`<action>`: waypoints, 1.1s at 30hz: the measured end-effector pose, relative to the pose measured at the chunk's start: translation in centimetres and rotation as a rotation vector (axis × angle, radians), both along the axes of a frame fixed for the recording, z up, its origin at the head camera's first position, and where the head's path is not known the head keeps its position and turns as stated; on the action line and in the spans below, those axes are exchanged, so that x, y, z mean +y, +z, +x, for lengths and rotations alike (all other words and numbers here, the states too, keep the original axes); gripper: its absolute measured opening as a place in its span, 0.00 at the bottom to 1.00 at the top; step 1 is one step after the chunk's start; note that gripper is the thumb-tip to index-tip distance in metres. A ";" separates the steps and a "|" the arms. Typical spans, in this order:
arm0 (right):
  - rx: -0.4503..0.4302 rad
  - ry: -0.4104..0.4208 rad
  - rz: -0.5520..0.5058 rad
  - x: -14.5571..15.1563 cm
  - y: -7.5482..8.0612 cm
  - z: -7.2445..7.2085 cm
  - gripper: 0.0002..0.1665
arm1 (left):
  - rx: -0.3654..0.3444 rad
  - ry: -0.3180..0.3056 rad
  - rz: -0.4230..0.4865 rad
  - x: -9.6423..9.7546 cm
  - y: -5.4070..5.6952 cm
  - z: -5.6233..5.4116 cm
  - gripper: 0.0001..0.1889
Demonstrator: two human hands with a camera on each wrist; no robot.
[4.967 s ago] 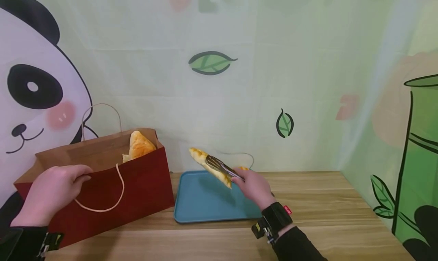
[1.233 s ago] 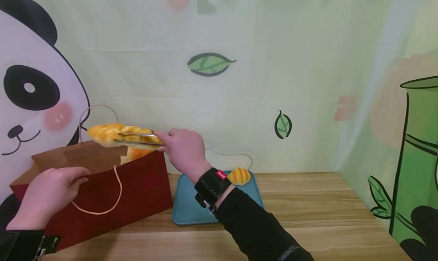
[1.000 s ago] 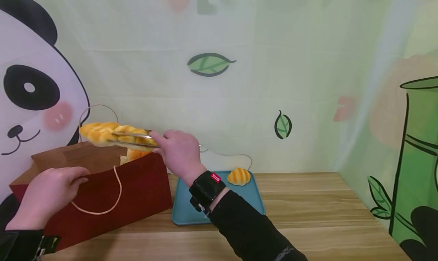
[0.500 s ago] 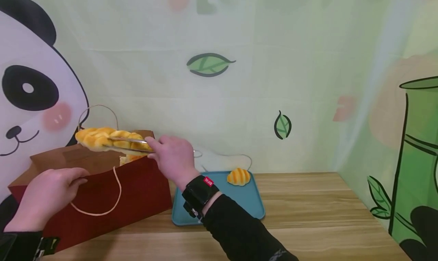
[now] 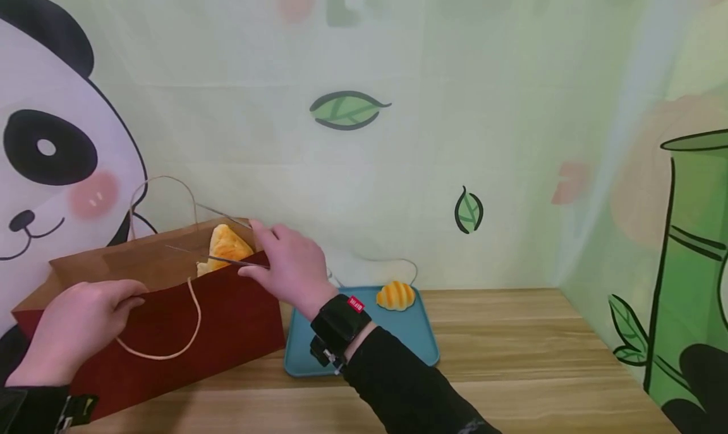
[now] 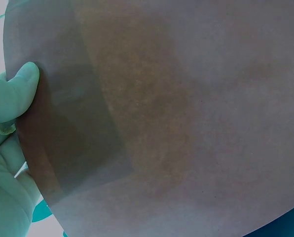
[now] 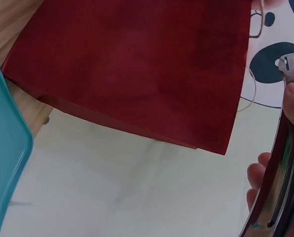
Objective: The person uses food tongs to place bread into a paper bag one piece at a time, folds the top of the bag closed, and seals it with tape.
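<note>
A dark red paper bag [image 5: 227, 314] with a brown inside stands at the left in the head view. My left hand [image 5: 79, 326] pinches its front rim between thumb and fingers; the thumb [image 6: 23, 91] lies against the brown inner side in the left wrist view. My right hand [image 5: 296, 270] grips metal tongs [image 7: 280, 173] over the bag's right end. The tongs' arms are spread, with nothing between them. A golden pointed piece of bread [image 5: 229, 241] sticks up at the bag's right end. The front wall hides the rest of the inside.
Right of the bag, a blue tray [image 5: 406, 339] rests on the wooden table [image 5: 512, 345], partly under my right forearm. A small striped bread roll [image 5: 396, 295] sits at its back right. Behind stands a wall covering [image 5: 398, 187] printed with a panda and leaves.
The tongs carried a braided bread from the tray to over the bag. Their arms have since spread, and that bread is out of sight. The left hand has stayed at the rim.
</note>
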State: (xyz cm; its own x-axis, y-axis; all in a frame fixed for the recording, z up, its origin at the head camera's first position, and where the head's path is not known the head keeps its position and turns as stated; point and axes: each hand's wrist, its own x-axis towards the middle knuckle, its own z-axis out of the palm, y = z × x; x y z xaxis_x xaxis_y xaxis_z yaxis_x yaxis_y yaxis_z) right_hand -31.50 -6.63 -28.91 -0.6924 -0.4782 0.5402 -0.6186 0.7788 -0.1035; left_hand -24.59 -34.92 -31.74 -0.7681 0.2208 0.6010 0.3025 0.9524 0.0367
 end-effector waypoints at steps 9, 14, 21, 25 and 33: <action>-0.063 0.000 -0.029 1.1 -0.3 0.0 0.49 | -0.006 -0.003 0.008 0.1 0.0 -0.1 0.11; -0.075 -0.003 -0.015 1.5 -0.8 -0.2 0.51 | -0.022 0.009 0.009 0.1 -0.1 -0.1 0.11; -0.087 -0.006 -0.016 1.9 -1.1 -0.2 0.51 | -0.031 0.015 0.013 0.0 -0.2 -0.1 0.11; -0.095 -0.004 -0.022 2.3 -1.3 -0.2 0.51 | -0.030 0.016 0.010 0.1 -0.2 -0.1 0.11; -0.122 0.028 -0.103 3.0 -2.2 -0.4 0.50 | -0.028 0.019 0.002 0.0 -0.2 -0.1 0.11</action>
